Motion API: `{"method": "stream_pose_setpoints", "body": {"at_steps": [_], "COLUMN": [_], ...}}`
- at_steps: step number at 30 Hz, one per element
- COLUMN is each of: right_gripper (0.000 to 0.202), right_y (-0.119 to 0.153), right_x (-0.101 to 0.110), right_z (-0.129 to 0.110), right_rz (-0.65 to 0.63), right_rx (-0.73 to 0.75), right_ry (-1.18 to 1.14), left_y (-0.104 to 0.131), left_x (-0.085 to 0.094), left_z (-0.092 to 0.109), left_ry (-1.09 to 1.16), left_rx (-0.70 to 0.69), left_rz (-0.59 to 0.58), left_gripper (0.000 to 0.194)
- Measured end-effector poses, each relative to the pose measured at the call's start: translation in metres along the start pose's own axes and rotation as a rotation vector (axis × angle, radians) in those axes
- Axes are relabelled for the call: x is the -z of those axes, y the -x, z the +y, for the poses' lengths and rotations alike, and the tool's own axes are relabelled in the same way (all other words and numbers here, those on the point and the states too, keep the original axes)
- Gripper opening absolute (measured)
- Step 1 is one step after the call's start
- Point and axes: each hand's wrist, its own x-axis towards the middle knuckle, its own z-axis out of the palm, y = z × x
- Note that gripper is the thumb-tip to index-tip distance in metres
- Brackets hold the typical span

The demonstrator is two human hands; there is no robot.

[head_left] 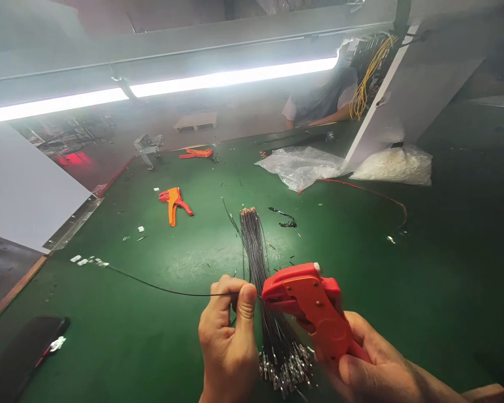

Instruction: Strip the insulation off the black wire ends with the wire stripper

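Note:
My left hand (229,336) pinches a thin black wire (163,288) between thumb and forefinger. The wire runs left to small white connectors (88,261) on the green table. Its right end reaches the jaws of a red and orange wire stripper (315,308); whether the jaws are closed on it is too small to tell. My right hand (373,358) is wrapped round the stripper's handles. Beneath the tool lies a bundle of black wires (254,240), with copper-coloured ends at the far side and silvery terminals (285,364) at the near side.
Two more strippers (175,206) (196,153) lie farther back. Plastic bags (304,165) (395,165) and a red wire (369,190) are at the back right. A black case (29,352) lies front left. Another person (323,98) is beyond the table, under a lamp (235,75).

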Motion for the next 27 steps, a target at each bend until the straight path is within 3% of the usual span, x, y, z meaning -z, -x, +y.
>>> {"method": "stream_pose_setpoints", "body": {"at_steps": [7, 13, 17, 19, 20, 24, 27], "right_gripper": [0.043, 0.045, 0.04, 0.038, 0.037, 0.04, 0.042], "right_y": [-0.002, -0.001, -0.001, -0.001, -0.001, 0.004, 0.006], "right_x": [-0.003, 0.011, 0.026, 0.03, 0.031, 0.029, 0.024], "right_z": [-0.01, -0.029, -0.034, -0.036, -0.037, -0.038, -0.035], "right_rz": [-0.125, 0.149, 0.589, 0.664, 0.615, 0.199, 0.052], "right_rx": [-0.022, 0.205, 0.258, 0.247, 0.246, 0.121, -0.008], "right_ry": [-0.116, 0.342, 0.782, 0.855, 0.779, 0.178, 0.014], "left_y": [0.002, 0.002, 0.004, 0.005, 0.005, 0.004, 0.005], "left_x": [-0.001, -0.001, -0.003, -0.003, -0.003, -0.003, -0.002], "left_z": [-0.002, -0.006, -0.009, -0.009, -0.008, -0.005, -0.003], "left_ry": [-0.084, -0.273, -0.307, -0.312, -0.318, -0.293, -0.216], "left_rx": [0.004, -0.179, -0.286, -0.288, -0.289, -0.233, -0.156], "left_rz": [0.082, 0.08, 0.063, 0.052, 0.05, 0.058, 0.068], "left_gripper": [0.02, 0.013, 0.013, 0.013, 0.013, 0.014, 0.018]}}
